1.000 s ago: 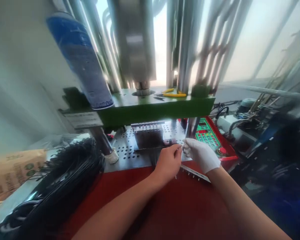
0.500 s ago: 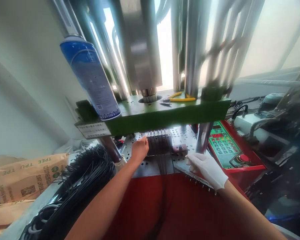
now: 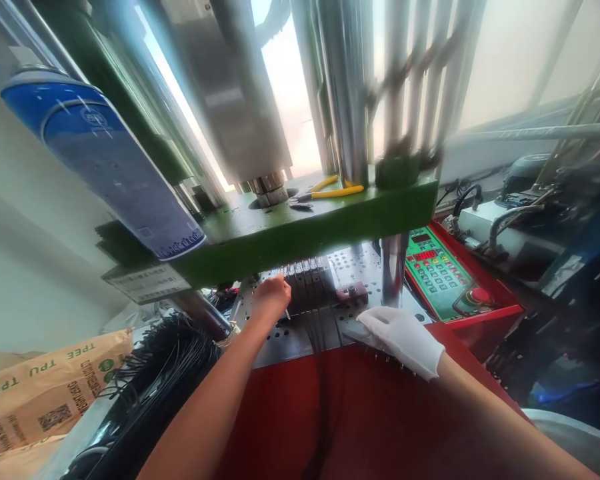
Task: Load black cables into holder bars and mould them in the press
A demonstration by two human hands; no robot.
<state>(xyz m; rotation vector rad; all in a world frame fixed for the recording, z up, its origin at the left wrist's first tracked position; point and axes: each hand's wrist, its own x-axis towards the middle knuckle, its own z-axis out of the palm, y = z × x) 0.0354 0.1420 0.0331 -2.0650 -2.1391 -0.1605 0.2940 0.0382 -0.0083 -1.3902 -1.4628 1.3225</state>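
Note:
My bare left hand point(image 3: 271, 298) is closed in a fist at the left end of a dark mould block point(image 3: 303, 293). A thin pale tip pokes out below the fist; what it belongs to is hidden. Several black cables point(image 3: 320, 363) run from the block toward me, over the plate's front edge. My right hand point(image 3: 403, 337), in a white glove, is closed around a metal strip point(image 3: 357, 339) with small pins along its lower edge. Most of the strip is hidden under the glove. It slants across the front right corner of the perforated metal plate point(image 3: 353, 263).
A green press beam point(image 3: 300, 230) spans just above the block, carrying yellow-handled pliers point(image 3: 333, 192). A blue spray can point(image 3: 110, 160) stands at left. The control panel point(image 3: 437, 273) is on the right. A black cable bundle point(image 3: 165, 373) and paper sack point(image 3: 45, 393) lie left.
The view has tilted and shifted, so the can looks larger and nearer. My left fist has turned slightly and a pale tip now shows below it. My right hand covers more of the strip.

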